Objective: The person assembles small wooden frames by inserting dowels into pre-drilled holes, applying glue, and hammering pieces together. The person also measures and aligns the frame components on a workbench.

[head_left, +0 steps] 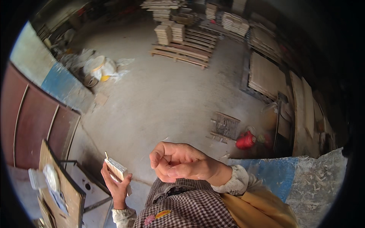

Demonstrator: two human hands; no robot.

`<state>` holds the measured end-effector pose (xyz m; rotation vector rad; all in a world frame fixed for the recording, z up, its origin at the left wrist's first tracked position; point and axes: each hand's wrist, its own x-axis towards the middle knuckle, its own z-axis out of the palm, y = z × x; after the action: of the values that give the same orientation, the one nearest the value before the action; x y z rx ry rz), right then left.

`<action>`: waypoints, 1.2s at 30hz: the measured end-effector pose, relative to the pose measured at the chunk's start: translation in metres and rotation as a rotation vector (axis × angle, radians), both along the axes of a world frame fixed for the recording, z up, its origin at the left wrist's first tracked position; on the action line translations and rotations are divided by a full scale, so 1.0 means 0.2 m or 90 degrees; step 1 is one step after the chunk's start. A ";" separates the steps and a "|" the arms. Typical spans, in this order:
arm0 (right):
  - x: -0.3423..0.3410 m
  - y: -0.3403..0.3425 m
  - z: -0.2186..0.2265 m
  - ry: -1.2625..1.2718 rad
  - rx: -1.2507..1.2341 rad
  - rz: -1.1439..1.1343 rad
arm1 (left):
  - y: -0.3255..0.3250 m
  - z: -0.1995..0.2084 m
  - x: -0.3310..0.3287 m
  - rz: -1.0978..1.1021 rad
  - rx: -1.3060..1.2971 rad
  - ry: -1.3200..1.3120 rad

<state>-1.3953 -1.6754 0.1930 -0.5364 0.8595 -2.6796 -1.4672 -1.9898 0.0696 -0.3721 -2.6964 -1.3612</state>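
One pale wooden block [118, 170] is in the left hand [115, 189], off the right edge of the wooden tabletop [48, 156]. Thumb and fingers are clamped on its opposite sides, a hold that seems meant to leave the upper face bare; one thin stick [106, 155] juts from its far end. The one right hand [186, 162] hangs in front of the checked apron [194, 203], fingers curled toward the thumb; whether they pinch something fine I cannot tell. Two pale containers [52, 177] sit by the tabletop's left edge. Beyond, two short stacks [163, 35] stand near the left edge of one slatted pallet [195, 47], perhaps to lift them off the floor.
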 end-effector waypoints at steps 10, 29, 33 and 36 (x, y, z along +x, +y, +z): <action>-0.53 0.77 -0.03 -0.031 0.041 -0.130 | 0.91 -0.11 -0.92 -0.072 -0.006 -0.010; -0.53 2.87 -0.50 -0.174 -0.043 -0.736 | 3.81 0.06 -1.97 -0.570 0.014 0.004; -0.79 3.40 -0.38 -0.144 0.061 -0.687 | 4.27 0.11 -2.12 -0.552 -0.075 0.055; -1.06 3.79 -0.29 -0.097 0.084 -0.635 | 4.59 0.09 -2.26 -0.540 -0.086 0.060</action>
<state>-1.6074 -0.9181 0.1343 0.2203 1.5444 -3.3849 -1.9185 -1.0715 0.0884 -1.6820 -2.6333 -1.2242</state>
